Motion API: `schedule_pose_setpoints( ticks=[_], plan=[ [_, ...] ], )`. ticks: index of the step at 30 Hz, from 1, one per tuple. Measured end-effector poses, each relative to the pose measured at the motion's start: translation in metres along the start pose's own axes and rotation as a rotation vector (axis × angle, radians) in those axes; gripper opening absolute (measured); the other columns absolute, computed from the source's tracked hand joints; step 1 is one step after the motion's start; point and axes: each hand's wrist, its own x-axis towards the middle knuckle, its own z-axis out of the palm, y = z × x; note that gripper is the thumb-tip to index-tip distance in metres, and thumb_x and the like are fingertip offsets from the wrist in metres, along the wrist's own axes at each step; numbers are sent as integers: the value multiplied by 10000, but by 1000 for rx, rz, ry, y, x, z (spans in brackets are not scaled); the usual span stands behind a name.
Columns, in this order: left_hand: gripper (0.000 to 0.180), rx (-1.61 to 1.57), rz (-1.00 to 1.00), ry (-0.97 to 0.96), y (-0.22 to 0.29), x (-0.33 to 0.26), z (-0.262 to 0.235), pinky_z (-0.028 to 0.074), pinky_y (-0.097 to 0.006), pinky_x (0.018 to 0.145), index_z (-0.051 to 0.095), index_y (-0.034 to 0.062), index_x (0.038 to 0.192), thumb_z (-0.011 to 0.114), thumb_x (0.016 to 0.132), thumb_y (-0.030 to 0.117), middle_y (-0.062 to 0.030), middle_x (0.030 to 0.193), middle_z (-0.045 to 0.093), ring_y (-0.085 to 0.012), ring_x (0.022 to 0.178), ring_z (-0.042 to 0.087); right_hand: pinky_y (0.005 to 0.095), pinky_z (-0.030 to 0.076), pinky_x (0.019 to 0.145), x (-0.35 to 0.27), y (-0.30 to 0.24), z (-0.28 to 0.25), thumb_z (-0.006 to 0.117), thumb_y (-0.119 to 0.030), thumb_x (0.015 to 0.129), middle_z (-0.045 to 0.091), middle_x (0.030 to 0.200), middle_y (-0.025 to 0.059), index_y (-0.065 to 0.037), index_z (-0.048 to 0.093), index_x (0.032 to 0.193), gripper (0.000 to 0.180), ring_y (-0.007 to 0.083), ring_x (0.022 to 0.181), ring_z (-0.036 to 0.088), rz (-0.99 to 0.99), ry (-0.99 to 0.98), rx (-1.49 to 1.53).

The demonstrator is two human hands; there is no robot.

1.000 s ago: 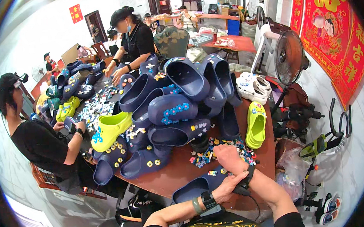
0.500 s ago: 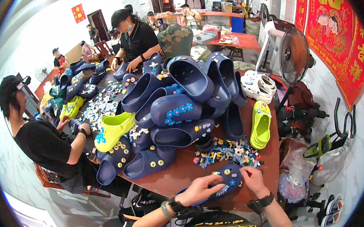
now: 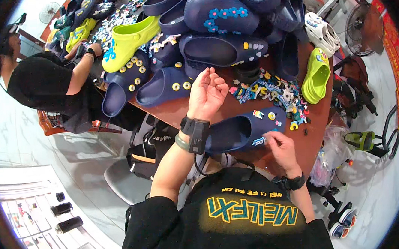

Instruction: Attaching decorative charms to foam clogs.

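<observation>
One navy clog [image 3: 258,128] lies crosswise before me, toe rightward. My right hand [image 3: 282,150], nearer its toe, curls, contents unclear; my left hand [image 3: 208,94], half-open, holds nothing.

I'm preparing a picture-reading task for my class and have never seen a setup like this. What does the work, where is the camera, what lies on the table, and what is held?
There is no robot here: a person works with bare hands. The view comes from the left of two wide fisheye cameras worn on that person's head, looking down, so straight edges bend near the rim.

On the reddish-brown table are a heap of navy clogs, a lime-green pair, white clogs and a pile of small colourful charms.

The left hand is raised, palm showing, visibly empty. The right hand is at the toe of a decorated navy clog; whether it grips anything is unclear.
</observation>
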Motion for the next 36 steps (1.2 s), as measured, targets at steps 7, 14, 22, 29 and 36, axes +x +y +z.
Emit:
schedule_pose_setpoints(
  ticks=[7,14,22,29,36],
  plan=[
    [163,323,308,78,-36,8,-8,457,-287,573,560,74,927,514,948,229,9,677,517,-139,662,527,268,503,696,13,-59,51,593,-154,918,685,888,59,-3,658,1014,191,117,768,622,-106,-527,-47],
    [213,1062,902,39,-39,16,16,386,-197,561,591,29,897,502,980,203,16,642,521,-54,596,481,275,507,740,30,-56,65,552,-230,965,661,911,44,4,615,1048,256,109,819,605,201,-696,321],
    [220,1230,1004,42,-60,-5,39,401,-231,560,612,-4,893,506,966,175,-8,666,543,-81,587,488,384,460,901,31,-39,74,636,-356,876,623,1093,191,-22,464,1269,545,261,1035,605,-39,-369,-20],
    [165,775,732,-326,-79,-25,77,418,-278,557,563,22,910,489,978,152,-20,610,495,-107,556,455,292,399,947,22,-91,60,657,-287,875,571,1146,71,25,444,1302,570,128,1055,495,-11,-526,394],
    [162,1336,712,-222,-73,-37,66,413,-237,543,586,18,862,506,962,117,-8,655,557,-87,569,497,337,432,952,31,-74,38,573,-371,912,600,1166,206,52,492,1229,535,309,1125,565,-246,-548,28]
  ],
)
